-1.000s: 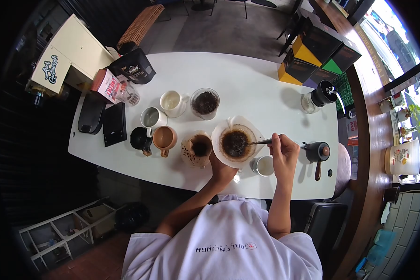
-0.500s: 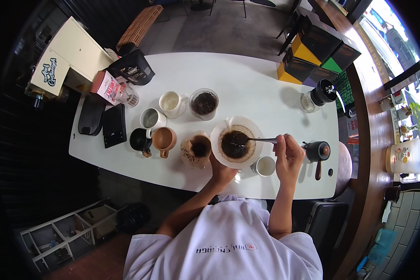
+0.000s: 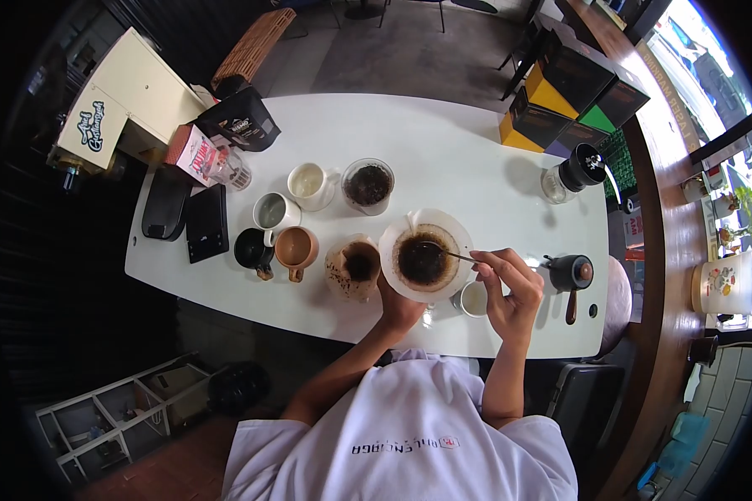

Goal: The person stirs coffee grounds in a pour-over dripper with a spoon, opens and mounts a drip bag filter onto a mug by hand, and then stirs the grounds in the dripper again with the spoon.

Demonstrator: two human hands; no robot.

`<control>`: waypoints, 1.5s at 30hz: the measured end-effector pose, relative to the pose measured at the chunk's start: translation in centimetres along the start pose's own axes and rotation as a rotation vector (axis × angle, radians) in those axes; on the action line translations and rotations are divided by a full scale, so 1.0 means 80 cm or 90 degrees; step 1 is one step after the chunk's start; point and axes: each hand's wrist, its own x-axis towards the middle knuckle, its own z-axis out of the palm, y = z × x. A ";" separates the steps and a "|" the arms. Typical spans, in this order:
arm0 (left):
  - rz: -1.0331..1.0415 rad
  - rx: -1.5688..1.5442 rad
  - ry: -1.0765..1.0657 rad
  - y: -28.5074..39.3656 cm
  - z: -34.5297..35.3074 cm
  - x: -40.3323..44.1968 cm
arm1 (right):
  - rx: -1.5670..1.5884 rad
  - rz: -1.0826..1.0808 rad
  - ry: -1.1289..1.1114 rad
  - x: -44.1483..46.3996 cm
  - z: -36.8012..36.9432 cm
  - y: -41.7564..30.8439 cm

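Observation:
A spoon [image 3: 453,253] is pinched by its handle in my right hand [image 3: 510,288]. Its far end dips into dark, wet coffee grounds [image 3: 423,259] inside a white coffee dripper [image 3: 455,230]. My left hand [image 3: 401,302] grips the dripper at its lower left side; some fingers are hidden beneath it. Just left of that hand stands a used paper filter [image 3: 340,284] smeared with coffee grounds, with a dark hollow in its middle. A small white cup [image 3: 474,299] sits below the dripper, partly covered by my right hand.
Several mugs, including a brown mug [image 3: 295,248], stand to the left. A glass of dark grounds [image 3: 368,185] is behind the dripper. On the right are a hand grinder [image 3: 578,171] and a small black pot [image 3: 570,273]. A black scale [image 3: 206,224] lies at left.
My right hand has turned and shifted slightly lower, and the spoon now slants more steeply into the grounds. My left hand and the dripper have barely moved.

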 end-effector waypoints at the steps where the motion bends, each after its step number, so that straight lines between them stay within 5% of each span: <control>1: 0.003 0.012 0.002 0.001 -0.001 -0.001 | 0.008 0.000 -0.001 -0.001 -0.001 -0.001; 21: -0.007 -0.012 -0.015 -0.006 0.002 -0.007 | 0.062 0.022 -0.203 -0.008 -0.011 -0.015; 45: 0.009 -0.008 -0.007 0.009 -0.005 0.006 | -0.011 0.034 0.005 -0.005 -0.001 -0.009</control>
